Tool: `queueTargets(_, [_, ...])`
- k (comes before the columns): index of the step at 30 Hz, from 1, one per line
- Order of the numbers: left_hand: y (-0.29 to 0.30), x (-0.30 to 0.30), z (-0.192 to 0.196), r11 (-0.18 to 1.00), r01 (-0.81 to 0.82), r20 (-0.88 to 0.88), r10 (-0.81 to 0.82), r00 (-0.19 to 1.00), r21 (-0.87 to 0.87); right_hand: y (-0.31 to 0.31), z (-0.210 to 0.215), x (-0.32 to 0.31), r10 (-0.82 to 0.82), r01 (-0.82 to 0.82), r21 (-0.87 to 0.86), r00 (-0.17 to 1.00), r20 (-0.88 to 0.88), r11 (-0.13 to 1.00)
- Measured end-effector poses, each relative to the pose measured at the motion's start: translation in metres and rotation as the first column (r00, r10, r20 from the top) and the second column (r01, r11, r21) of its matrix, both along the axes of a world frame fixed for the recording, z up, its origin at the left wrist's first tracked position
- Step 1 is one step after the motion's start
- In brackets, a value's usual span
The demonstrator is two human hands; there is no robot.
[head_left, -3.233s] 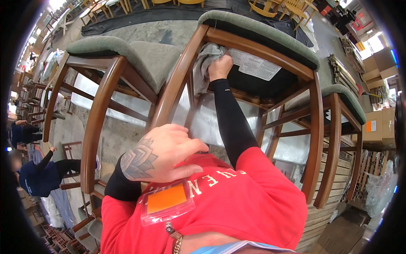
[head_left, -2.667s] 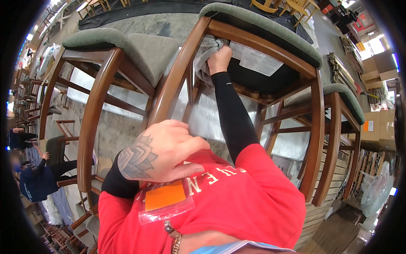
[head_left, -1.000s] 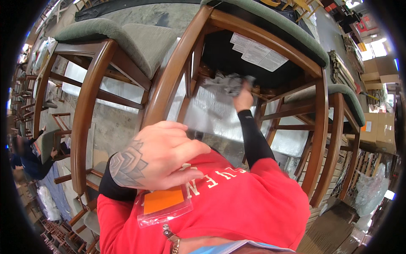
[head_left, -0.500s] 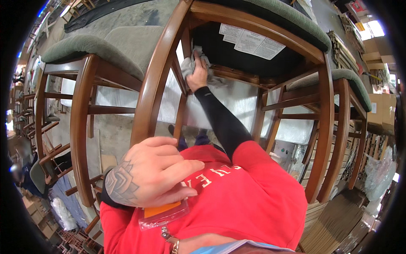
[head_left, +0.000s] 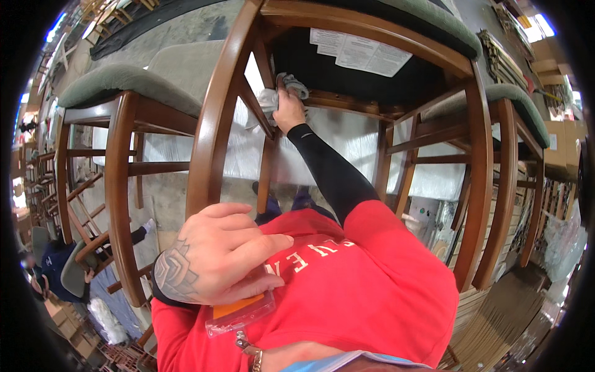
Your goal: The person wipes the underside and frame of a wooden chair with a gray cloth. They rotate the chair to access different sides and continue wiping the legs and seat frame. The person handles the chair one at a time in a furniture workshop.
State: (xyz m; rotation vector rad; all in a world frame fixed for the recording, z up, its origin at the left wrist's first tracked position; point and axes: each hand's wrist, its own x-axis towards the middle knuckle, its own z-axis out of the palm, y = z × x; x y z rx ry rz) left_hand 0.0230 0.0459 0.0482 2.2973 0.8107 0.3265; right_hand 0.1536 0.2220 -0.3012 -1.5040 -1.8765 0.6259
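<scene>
A brown wooden chair (head_left: pixel 214 124) with a grey-green padded seat (head_left: pixel 427 22) stands in front of me, its dark underside (head_left: pixel 372 87) and white paper labels showing. My right hand (head_left: pixel 289 113) reaches in under the seat. It grips a crumpled grey cloth (head_left: pixel 268 102) against the frame near an inner corner; part of the cloth lies behind the fingers. Lower left, my left hand (head_left: pixel 223 254), tattooed at the wrist, is curled over the lower end of the near left leg, which it largely hides. A badge holder (head_left: pixel 242 313) hangs just below that hand.
Similar chairs stand close on the left (head_left: pixel 127 118) and right (head_left: pixel 505 124). Beneath the middle chair lies a plastic-covered surface (head_left: pixel 334 149). Cardboard boxes (head_left: pixel 564 149) are stacked at the right. Far left, another person (head_left: pixel 59 266) is beside a chair seat.
The view has shifted a little, and the framed chair sits slightly farther left. My right hand and the cloth have turned slightly at the corner. More of the person at far left shows.
</scene>
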Motion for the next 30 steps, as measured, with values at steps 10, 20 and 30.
queueTargets(10, [-0.002,0.007,0.008,0.997,-0.062,-0.009,0.062,0.998,-0.034,-0.001,-0.016,0.018,-0.048,0.029,0.216,0.995,0.085,0.976])
queueTargets(20, [-0.01,0.011,0.002,0.992,-0.123,-0.046,0.124,0.991,0.022,-0.022,-0.002,0.175,-0.689,0.736,-0.032,0.616,-0.381,0.676])
queueTargets(30, [-0.01,0.011,0.001,0.984,-0.18,-0.073,0.179,0.981,0.001,-0.027,-0.056,0.024,-0.112,0.027,0.302,0.957,0.266,0.953])
